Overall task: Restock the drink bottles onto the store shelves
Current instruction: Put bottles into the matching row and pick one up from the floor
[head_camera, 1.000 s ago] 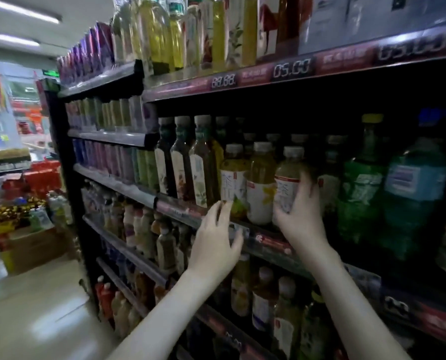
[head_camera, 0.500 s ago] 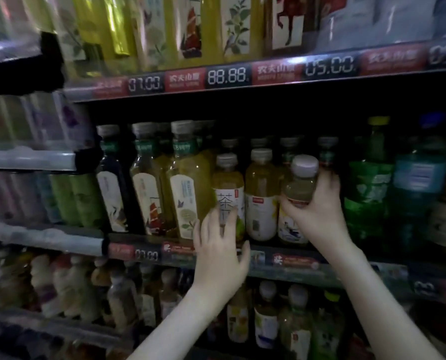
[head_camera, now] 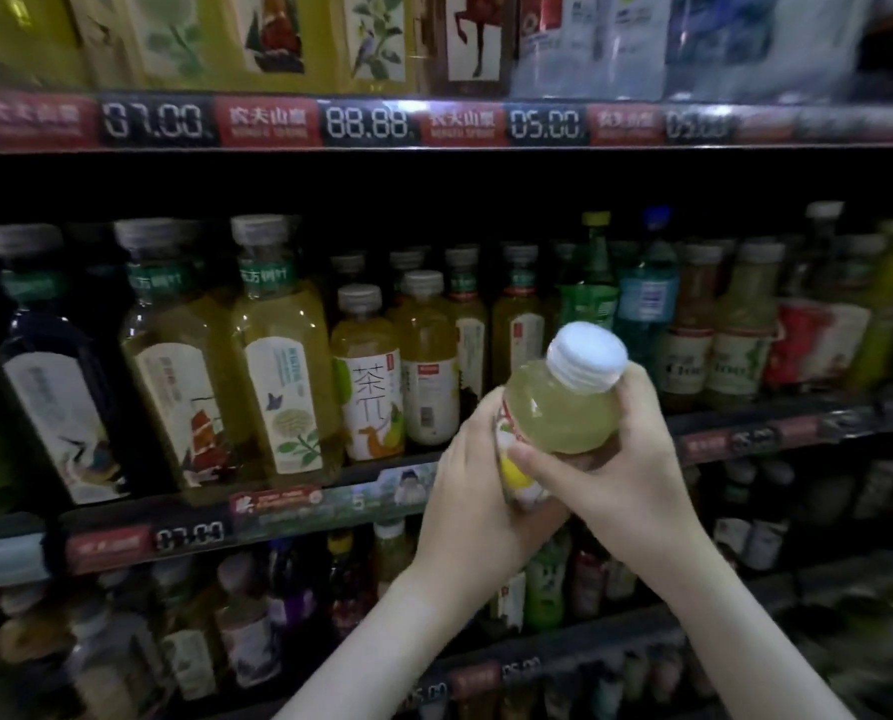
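**A:** what's filling the frame?

**B:** store shelving, pretty much edge to edge. The middle shelf (head_camera: 330,504) runs across the centre, packed with upright tea bottles (head_camera: 283,366), big ones on the left and smaller ones toward the middle. A price strip (head_camera: 366,122) crosses the top, with digits like 88.88.

**A:** and the hands?

**B:** lower centre-right, in front of that shelf. The left hand (head_camera: 465,491) wraps the labelled lower part and the right hand (head_camera: 631,459) curls round the side, so both grips are closed round one pale yellow bottle (head_camera: 558,413). It's tilted and off the shelf, held in the air just right of centre. Its white cap (head_camera: 587,358) points up-right.
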A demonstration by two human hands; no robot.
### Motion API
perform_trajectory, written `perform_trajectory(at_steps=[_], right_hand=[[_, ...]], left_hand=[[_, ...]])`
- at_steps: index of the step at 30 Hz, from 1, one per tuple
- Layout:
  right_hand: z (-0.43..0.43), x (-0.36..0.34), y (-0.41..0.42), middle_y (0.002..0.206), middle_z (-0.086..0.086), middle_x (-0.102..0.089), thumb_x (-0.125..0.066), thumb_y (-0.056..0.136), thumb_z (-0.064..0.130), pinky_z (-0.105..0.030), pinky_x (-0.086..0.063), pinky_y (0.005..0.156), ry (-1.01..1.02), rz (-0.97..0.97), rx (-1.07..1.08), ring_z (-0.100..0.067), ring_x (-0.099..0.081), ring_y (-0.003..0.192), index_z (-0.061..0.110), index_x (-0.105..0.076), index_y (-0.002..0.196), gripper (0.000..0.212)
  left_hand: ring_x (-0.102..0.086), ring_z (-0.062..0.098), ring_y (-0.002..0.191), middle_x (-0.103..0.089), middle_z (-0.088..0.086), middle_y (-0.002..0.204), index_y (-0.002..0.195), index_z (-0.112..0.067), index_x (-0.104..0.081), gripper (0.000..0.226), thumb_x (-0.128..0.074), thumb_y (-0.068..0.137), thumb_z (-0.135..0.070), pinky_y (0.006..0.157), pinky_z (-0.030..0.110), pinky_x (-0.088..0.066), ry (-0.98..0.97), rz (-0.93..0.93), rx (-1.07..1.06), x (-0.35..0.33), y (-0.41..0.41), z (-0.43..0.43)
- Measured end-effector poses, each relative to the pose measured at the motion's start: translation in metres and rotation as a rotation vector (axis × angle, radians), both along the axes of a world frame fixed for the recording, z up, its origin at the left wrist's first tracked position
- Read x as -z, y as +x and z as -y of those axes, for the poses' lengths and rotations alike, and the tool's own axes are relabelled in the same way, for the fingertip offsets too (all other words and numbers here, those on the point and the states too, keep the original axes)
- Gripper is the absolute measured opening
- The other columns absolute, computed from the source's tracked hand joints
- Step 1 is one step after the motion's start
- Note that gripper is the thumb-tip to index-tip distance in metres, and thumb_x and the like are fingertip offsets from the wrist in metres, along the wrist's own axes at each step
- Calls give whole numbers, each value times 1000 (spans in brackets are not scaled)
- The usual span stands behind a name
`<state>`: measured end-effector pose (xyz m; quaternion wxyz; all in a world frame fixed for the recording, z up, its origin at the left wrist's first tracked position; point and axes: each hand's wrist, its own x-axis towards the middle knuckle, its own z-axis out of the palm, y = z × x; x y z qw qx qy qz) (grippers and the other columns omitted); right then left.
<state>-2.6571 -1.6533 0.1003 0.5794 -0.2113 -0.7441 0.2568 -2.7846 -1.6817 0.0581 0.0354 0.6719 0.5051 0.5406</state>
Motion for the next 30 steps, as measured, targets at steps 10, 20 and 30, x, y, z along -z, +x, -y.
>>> perform_trajectory(at_steps=[10,20,30], right_hand=[[-30,-22,33,90,11,-62,-60,85,52,-15,-45,60,-338,679,-6,-2,-61,80,26,-56,91,27],[-53,-28,26,81,4,-63,-70,79,43,-26,-46,63,-340,535,156,-12,-61,76,17,-61,82,27],[-55,-39,17,84,2,-64,-70,79,45,-33,-55,69,-375,412,148,-15,-63,80,20,-60,83,27]], left_hand=[[-60,-9,88,-62,-19,102,116,-39,-40,68,-82,63,-43,76,21,-55,-515,95,10,30,16,5],[-32,16,135,-42,2,145,141,-22,-42,52,-50,95,-44,109,27,-26,-75,-428,-345,-54,-34,-26],[-28,41,135,-14,23,152,153,-25,-1,78,-54,95,-22,106,41,-35,-205,-367,-750,-100,-43,-82]])
